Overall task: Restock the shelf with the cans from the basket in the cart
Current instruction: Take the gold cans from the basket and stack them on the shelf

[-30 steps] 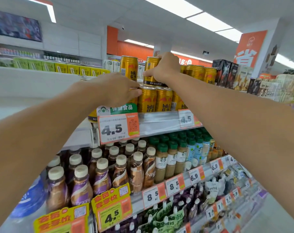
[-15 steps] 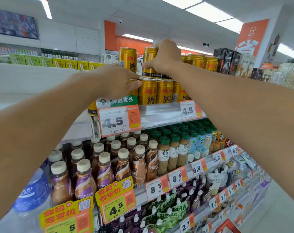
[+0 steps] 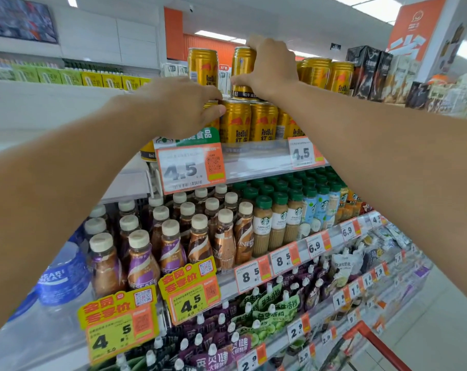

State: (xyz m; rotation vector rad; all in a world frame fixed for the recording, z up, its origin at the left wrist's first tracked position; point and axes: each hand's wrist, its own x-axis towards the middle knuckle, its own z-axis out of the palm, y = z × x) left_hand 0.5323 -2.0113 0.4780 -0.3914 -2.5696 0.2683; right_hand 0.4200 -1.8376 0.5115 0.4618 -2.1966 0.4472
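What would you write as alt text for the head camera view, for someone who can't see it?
Two bare arms reach up to a store's top shelf of gold cans: the right hand grips an upper-tier can stacked on the bottom row, while the left hand steadies a lower can. Bottled coffee drinks fill the shelf below.

1. Cans (image 3: 261, 121) stand in a row on the top shelf (image 3: 256, 159); more cans sit stacked on them.
2. The right hand (image 3: 270, 70) wraps an upper can (image 3: 241, 68); another upper can (image 3: 202, 66) stands just left.
3. The left hand (image 3: 184, 105) touches the lower row's left end.
4. Bottles (image 3: 200, 228) fill the shelf below.
5. A cart (image 3: 374, 344) is at the lower right.
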